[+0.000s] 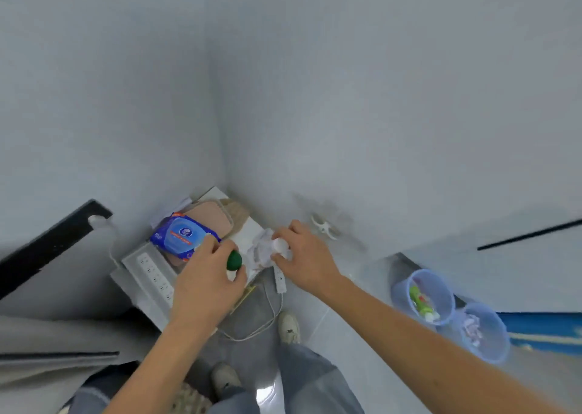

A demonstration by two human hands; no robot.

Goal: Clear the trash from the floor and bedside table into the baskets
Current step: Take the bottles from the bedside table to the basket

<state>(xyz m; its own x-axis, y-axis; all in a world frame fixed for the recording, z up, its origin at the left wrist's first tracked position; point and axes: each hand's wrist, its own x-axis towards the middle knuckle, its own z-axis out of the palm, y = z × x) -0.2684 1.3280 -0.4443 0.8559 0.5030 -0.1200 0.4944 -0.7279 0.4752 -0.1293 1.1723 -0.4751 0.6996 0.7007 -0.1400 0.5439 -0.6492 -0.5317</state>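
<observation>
Green — a capped bottle (233, 261) sat gripped in the left hand (204, 283) over the worktop (138, 291); the right hand (304, 261) had its fingers (285, 232) curled on crumpled paper (263, 250) there — two blue baskets (423, 297) stood well apart on the floor.

Two blue baskets (422, 297) (482, 331), two hands (204, 284) (302, 256), one wipes pack (182, 235).

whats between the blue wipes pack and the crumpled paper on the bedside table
In the head view, the left hand holding a green-capped bottle lies between the blue wipes pack and the crumpled paper, which the right hand grips.
</observation>
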